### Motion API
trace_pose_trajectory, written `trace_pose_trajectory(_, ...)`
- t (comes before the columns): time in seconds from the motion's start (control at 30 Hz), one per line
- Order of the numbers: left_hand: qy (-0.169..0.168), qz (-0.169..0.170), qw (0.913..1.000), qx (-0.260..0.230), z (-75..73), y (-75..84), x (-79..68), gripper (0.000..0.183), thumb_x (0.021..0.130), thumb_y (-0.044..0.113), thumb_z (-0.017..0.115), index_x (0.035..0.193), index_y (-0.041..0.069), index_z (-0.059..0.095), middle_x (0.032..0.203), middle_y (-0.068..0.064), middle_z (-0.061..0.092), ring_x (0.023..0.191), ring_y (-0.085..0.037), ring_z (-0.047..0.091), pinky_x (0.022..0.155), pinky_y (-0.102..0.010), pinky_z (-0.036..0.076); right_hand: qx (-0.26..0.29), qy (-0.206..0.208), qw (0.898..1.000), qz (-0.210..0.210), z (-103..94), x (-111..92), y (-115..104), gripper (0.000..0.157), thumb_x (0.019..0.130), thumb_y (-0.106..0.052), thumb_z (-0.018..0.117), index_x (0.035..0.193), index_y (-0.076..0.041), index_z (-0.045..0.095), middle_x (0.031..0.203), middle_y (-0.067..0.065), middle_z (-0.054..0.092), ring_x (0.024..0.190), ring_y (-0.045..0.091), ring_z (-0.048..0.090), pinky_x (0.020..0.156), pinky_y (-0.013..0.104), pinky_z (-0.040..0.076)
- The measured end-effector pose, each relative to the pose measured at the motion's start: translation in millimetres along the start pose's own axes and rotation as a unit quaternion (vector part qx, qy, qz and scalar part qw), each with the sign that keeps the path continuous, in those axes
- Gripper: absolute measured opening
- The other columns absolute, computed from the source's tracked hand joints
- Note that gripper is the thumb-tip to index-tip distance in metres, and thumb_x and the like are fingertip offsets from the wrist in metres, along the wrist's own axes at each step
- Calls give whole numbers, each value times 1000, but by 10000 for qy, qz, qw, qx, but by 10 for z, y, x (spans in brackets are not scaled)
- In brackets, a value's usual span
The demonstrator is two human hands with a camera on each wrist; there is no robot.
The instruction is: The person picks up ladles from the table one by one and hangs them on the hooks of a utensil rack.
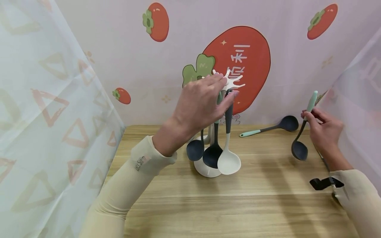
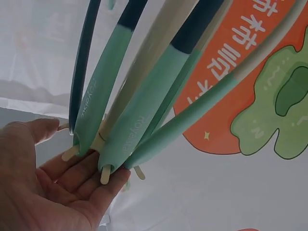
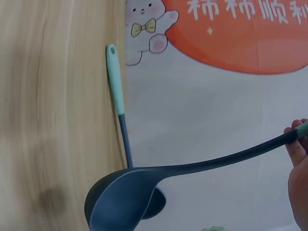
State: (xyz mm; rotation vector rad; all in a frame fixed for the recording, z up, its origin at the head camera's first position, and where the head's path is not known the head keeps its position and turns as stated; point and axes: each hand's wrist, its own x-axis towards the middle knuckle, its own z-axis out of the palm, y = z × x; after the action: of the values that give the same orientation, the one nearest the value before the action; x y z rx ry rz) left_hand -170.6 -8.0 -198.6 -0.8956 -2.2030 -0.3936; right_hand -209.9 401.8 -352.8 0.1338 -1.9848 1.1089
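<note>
A white utensil rack (image 1: 207, 172) with hooks round its top stands near the back of the table. My left hand (image 1: 202, 99) lies over that top, fingers mostly straight and touching the hooks. From them hang several utensils, among them a white ladle (image 1: 229, 163) with a dark handle and a dark ladle (image 1: 212, 156); in the left wrist view, mint handles (image 2: 144, 108) hang by the fingers. Off to the right, my right hand (image 1: 325, 129) pinches the mint handle of another dark ladle (image 1: 300, 151), held raised with its bowl downward. The right wrist view shows this ladle's bowl (image 3: 120, 204) close up.
Another dark ladle with a mint handle (image 1: 249, 133) lies along the table's back edge, between the rack and my right hand. Printed cloth walls (image 1: 166, 72) enclose the wooden table (image 1: 253, 205) at the back and sides. A black clip (image 1: 325, 182) sits at my right sleeve.
</note>
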Motion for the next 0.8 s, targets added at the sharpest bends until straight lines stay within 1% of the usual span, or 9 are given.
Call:
trace_pose_trajectory(0.1, 34, -30, 10000, -16, 4, 1, 1, 38, 96, 39, 57, 108, 6, 73, 114, -7, 72, 112, -21, 66, 82, -31, 57, 136, -85, 9985, -528, 62, 18, -96, 14, 87, -1, 70, 98, 2, 77, 88, -3, 75, 81, -3, 69, 74, 8, 52)
trace_pose_trajectory(0.2, 103, -25, 9999, -22, 13, 3, 4, 38, 96, 40, 58, 105, 7, 73, 113, -6, 72, 110, -20, 67, 80, -31, 58, 237, -131, 9967, -768, 118, 16, -188, 11, 85, 3, 70, 95, 5, 76, 86, 0, 75, 80, -2, 69, 72, 8, 52)
trace_pose_trajectory(0.27, 192, 10, 9998, -25, 21, 1, 3, 37, 96, 39, 58, 104, 7, 74, 111, -6, 73, 110, -20, 67, 80, -31, 58, 288, -138, 9963, -802, 155, 11, -244, 11, 84, 5, 71, 93, 6, 76, 85, 1, 75, 79, -3, 69, 70, 7, 51)
trace_pose_trajectory(0.4, 355, 96, 9993, -61, 31, -9, -6, 34, 96, 36, 59, 102, 7, 75, 109, -7, 73, 109, -21, 68, 82, -32, 58, 322, -199, 9953, -894, 218, 1, -358, 15, 83, 8, 71, 96, 5, 76, 86, 6, 75, 79, -3, 69, 66, 5, 49)
trace_pose_trajectory(0.53, 423, 158, 9990, -72, 25, -22, -17, 33, 95, 34, 59, 104, 6, 75, 111, -9, 73, 108, -22, 68, 84, -34, 57, 438, -277, 9934, -1028, 272, 1, -493, 18, 82, 8, 72, 98, 2, 77, 86, 11, 75, 79, 0, 70, 66, 7, 51)
trace_pose_trajectory(0.63, 369, 147, 9992, -39, 13, -31, -19, 34, 96, 34, 58, 107, 6, 75, 113, -9, 72, 110, -22, 67, 87, -35, 57, 566, -310, 9913, -1149, 319, -17, -696, 19, 81, 10, 71, 98, 3, 76, 86, 13, 75, 80, 1, 70, 69, 8, 52)
trace_pose_trajectory(0.73, 269, 101, 9996, -7, -1, -35, -22, 36, 96, 36, 57, 109, 7, 74, 115, -9, 71, 111, -22, 66, 88, -35, 56, 687, -376, 9885, -1296, 364, -37, -867, 18, 80, 14, 70, 95, 7, 75, 85, 19, 73, 81, 2, 71, 70, 9, 52)
trace_pose_trajectory(0.8, 199, 73, 9998, 4, -7, -37, -26, 38, 97, 37, 56, 110, 7, 74, 115, -9, 71, 112, -22, 66, 89, -35, 56, 752, -428, 9870, -1351, 393, -46, -921, 18, 79, 15, 70, 95, 8, 75, 85, 22, 73, 81, 2, 71, 71, 10, 53)
